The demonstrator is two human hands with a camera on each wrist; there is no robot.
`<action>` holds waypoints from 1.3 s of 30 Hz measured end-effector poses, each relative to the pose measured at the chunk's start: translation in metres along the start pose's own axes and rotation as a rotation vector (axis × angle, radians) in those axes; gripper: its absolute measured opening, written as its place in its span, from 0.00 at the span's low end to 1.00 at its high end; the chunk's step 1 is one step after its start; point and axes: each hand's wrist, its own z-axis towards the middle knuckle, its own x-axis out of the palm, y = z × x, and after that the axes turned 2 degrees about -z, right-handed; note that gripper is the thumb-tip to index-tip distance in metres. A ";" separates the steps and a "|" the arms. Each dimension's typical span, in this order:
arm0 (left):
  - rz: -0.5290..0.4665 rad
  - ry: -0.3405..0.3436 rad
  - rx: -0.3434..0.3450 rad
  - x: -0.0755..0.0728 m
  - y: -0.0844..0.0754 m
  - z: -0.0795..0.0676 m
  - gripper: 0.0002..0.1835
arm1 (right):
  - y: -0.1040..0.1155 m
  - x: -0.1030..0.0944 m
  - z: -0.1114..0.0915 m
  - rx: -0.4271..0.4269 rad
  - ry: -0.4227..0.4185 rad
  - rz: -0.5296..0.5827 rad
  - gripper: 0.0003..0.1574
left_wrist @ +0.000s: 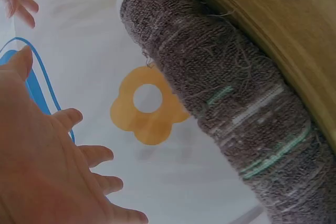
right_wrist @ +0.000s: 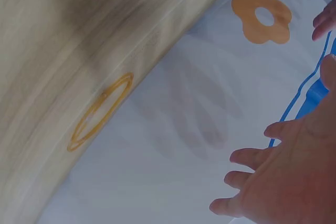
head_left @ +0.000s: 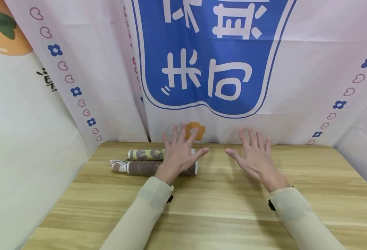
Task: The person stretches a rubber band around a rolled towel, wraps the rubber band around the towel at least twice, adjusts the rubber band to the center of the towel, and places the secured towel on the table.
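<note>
Left hand and right hand are held apart, with fingers spread. Beneath the left hand, a brown roll and a yellow roll are laid side by side on the wooden table, partly hidden in the head view. Beyond both hands, a printed sheet is hung.

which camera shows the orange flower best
The right wrist view: the orange flower is whole and unobstructed there. In the left wrist view, a brown roll covers its edge; in the head view, the left hand partly covers it.
</note>
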 end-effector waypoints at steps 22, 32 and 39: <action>-0.038 -0.021 -0.042 -0.003 0.016 -0.013 0.52 | -0.004 0.002 -0.005 0.019 -0.065 0.094 0.62; -0.094 0.006 -0.003 0.006 0.026 -0.022 0.52 | -0.010 0.003 -0.007 -0.003 -0.051 0.088 0.62; -0.110 0.017 0.020 0.007 0.030 -0.024 0.53 | -0.015 0.002 -0.011 -0.015 -0.048 0.093 0.62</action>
